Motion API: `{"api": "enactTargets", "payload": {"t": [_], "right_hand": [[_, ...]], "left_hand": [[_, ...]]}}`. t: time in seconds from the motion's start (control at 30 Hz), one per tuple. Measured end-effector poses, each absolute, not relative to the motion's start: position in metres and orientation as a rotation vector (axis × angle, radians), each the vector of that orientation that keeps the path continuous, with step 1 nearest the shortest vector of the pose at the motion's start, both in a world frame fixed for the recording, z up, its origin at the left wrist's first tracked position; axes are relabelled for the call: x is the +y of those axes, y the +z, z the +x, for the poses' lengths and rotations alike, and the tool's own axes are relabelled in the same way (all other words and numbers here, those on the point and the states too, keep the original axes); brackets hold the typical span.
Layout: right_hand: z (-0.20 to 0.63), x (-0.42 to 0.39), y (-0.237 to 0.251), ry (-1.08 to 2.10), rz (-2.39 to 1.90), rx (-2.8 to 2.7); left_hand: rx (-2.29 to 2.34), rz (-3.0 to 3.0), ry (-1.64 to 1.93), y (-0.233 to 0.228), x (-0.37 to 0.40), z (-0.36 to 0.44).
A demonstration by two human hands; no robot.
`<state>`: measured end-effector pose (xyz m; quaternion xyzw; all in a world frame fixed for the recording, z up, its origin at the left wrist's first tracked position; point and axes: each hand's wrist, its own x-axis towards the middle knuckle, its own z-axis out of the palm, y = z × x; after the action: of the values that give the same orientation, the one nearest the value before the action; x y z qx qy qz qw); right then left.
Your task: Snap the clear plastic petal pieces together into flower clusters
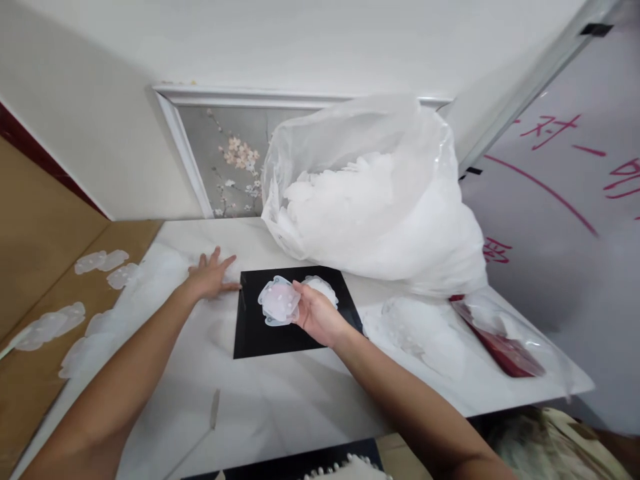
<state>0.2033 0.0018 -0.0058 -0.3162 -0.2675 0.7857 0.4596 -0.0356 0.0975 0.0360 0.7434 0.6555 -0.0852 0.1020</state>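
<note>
My right hand (316, 313) holds a translucent white flower-shaped plastic piece (278, 302) above a black square mat (265, 340) on the white table (280, 400). A second similar piece (323, 287) lies on the mat just behind my fingers. My left hand (213, 275) rests flat with fingers spread on the table, left of the mat, touching a pile of more translucent pieces (160, 267).
A big clear plastic bag (370, 193) full of white pieces stands behind the mat. More pieces (425, 327) and a dark red item in plastic wrap (505, 343) lie at the right. Several pieces (50, 327) are scattered on the brown floor at the left. A framed flower picture (230, 160) leans on the wall.
</note>
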Motion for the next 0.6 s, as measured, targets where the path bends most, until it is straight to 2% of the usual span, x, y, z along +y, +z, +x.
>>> {"api": "enactTargets", "payload": {"t": [0.2,0.43,0.6], "right_hand": [[0.208,0.002,0.001,1.903,-0.761,-0.622],[0.215,0.002,0.006,1.783,-0.833,-0.8],[0.218,0.003,0.005,1.621,-0.874,-0.962]], "left_hand": [[1.906,2.571,-0.156,0.027,0.099,-0.042],[1.731,2.749,-0.055,0.032,0.069,-0.045],[1.518,2.69,0.369,0.038,0.036,-0.041]]}}
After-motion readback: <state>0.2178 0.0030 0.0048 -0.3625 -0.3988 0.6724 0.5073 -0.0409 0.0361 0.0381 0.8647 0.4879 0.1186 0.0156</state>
